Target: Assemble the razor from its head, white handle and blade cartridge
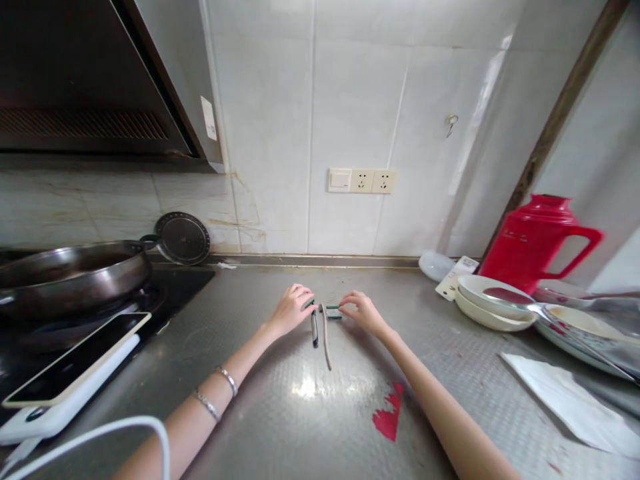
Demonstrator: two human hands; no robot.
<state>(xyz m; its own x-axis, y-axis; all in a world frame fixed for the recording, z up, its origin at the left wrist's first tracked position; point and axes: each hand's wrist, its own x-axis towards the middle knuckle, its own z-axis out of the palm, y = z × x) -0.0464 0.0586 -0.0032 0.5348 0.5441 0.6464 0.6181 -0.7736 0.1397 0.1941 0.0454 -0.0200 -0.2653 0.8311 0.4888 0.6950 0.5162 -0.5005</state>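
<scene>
On the metal counter, my left hand (294,309) has its fingers curled at the top end of a short dark stick (315,330); what its fingertips hold is too small to make out. To its right a thin pale cord or stick (327,340) lies pointing toward me. My right hand (361,311) is bent with thumb and fingers near the right ends of small dark green sticks (333,312) that lie crosswise. Whether its fingertips grip one of them is unclear.
A pan (75,273) sits on the stove at left, with a phone (80,360) and a white cable (125,421) nearer. Bowls (495,321), a red thermos (530,240) and white paper (570,400) are at right. Red scraps (389,419) lie in front.
</scene>
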